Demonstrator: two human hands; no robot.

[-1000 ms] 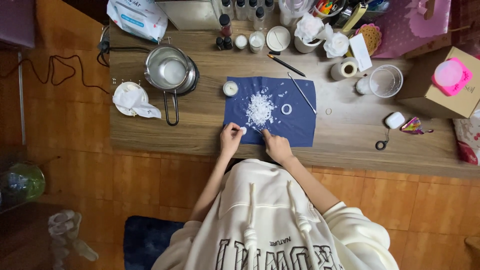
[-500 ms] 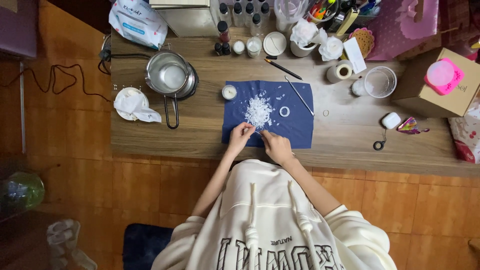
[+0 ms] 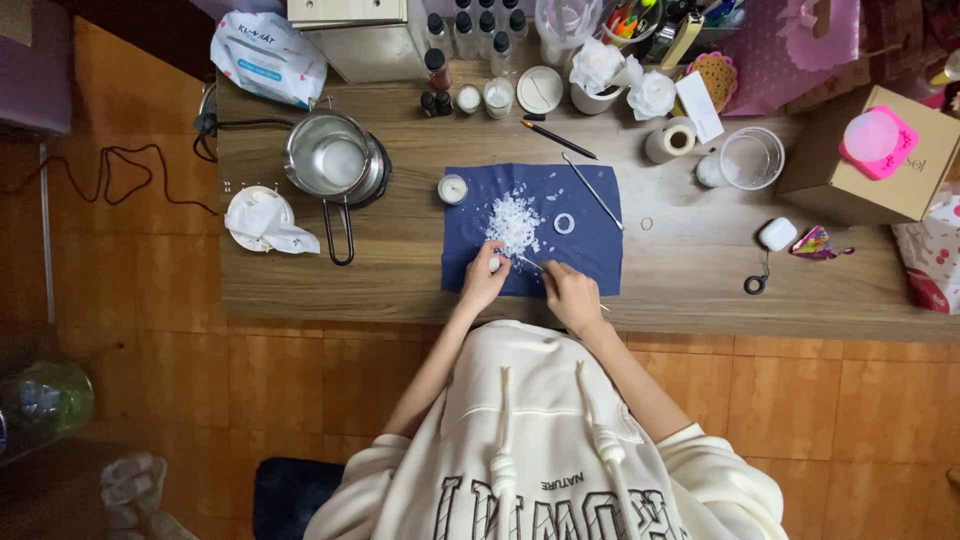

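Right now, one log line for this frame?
left hand: pinches white chunk | right hand: holds thin tool | over: blue cloth | near: white flakes

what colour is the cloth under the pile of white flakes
Dark navy blue cloth, plain, no pattern; the head view shows it clearly.

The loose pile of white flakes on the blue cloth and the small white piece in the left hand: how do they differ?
The pile of white flakes lies loose and spread on the blue cloth, untouched; the small white piece is one compact lump pinched in the left hand. The pile is far larger. Both are white and sit over the cloth.
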